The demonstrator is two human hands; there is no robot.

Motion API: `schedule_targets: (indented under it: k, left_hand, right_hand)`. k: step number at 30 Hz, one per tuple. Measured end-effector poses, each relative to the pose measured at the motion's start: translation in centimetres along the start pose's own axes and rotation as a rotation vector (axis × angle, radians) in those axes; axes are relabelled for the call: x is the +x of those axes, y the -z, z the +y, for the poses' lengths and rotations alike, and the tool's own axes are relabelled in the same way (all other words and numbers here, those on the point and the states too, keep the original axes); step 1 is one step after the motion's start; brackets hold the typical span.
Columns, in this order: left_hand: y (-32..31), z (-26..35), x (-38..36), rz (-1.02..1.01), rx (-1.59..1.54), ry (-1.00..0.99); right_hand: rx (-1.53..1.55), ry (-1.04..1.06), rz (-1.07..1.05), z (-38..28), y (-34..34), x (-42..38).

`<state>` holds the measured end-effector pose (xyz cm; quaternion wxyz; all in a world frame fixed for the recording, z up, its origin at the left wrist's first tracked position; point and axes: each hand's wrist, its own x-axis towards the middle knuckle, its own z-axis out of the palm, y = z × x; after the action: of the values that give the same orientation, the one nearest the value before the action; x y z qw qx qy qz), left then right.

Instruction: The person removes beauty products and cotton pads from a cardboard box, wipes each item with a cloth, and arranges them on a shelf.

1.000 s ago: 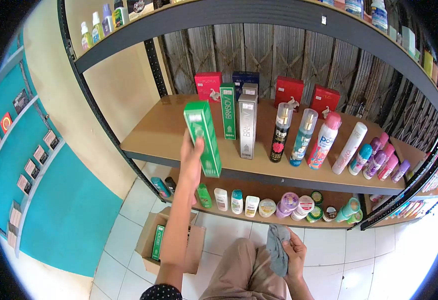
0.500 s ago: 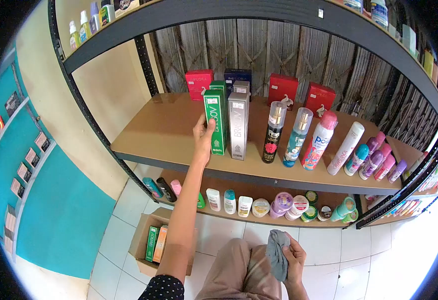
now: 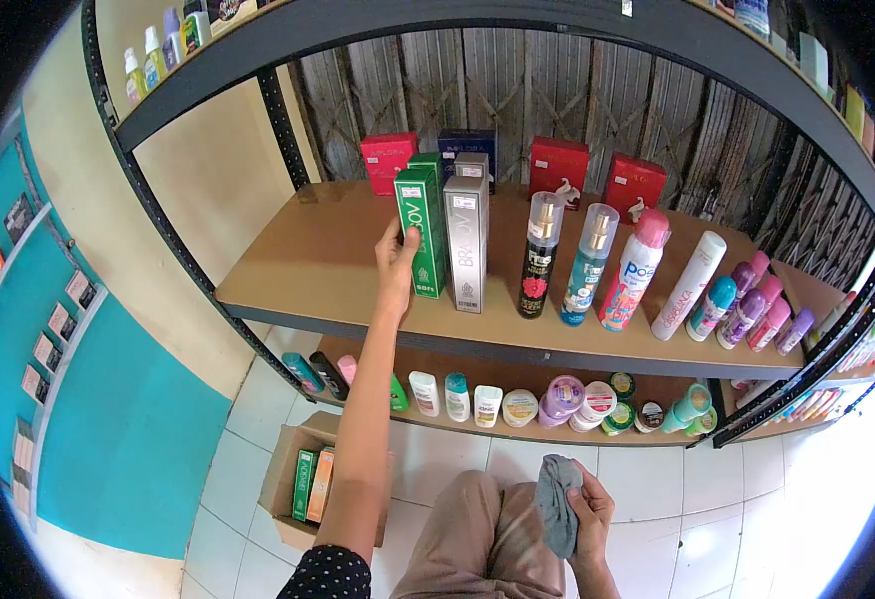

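At the far left of the work, the open carton (image 3: 278, 483) is sitting on the floor below the shelf (image 3: 303, 262), with a green carton-pack and an orange pack (image 3: 320, 486) standing inside. The left forearm is passing over its edge, so it is best coming back high enough to clear the flaps.

The left hand (image 3: 394, 268) is holding the green box (image 3: 424, 262) from its left side, thumb on the front face, the other fingers partly hidden. The box is standing upright near the shelf's front edge, its printed face looking outward. Steadying it low and letting the base sit flat is the sound way; pushing at the top is risking a tip, since it is tall and narrow.

Just behind, the rear green box (image 3: 425, 160) is standing in line, so easing the front one square to it is keeping the row neat. To the right, the silver box (image 3: 466, 262) is standing very close, leaving little room for a sideways nudge.

Farther right, the black bottle (image 3: 536, 262) is standing apart. Below, the right hand (image 3: 591, 511) is pinching a grey cloth (image 3: 558, 507), well clear of the shelf.
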<state>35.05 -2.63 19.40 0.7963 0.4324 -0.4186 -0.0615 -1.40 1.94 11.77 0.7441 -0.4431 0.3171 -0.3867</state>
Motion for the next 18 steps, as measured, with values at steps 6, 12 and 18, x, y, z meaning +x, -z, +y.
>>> schedule_targets:
  k: [6,12,18]
  left_hand:
    - [0.0,0.4,-0.1,0.001,0.016,0.038]
    - [0.1,0.5,-0.1,0.035,0.101,-0.009]
    - [0.1,0.9,-0.3,0.02,0.194,0.01]
  right_hand:
    - [0.017,-0.018,-0.001,-0.3,-0.1,-0.2]
    - [0.04,-0.041,-0.011,-0.9,-0.5,-0.3]
    - [0.027,-0.041,-0.007,-0.7,-0.5,-0.3]
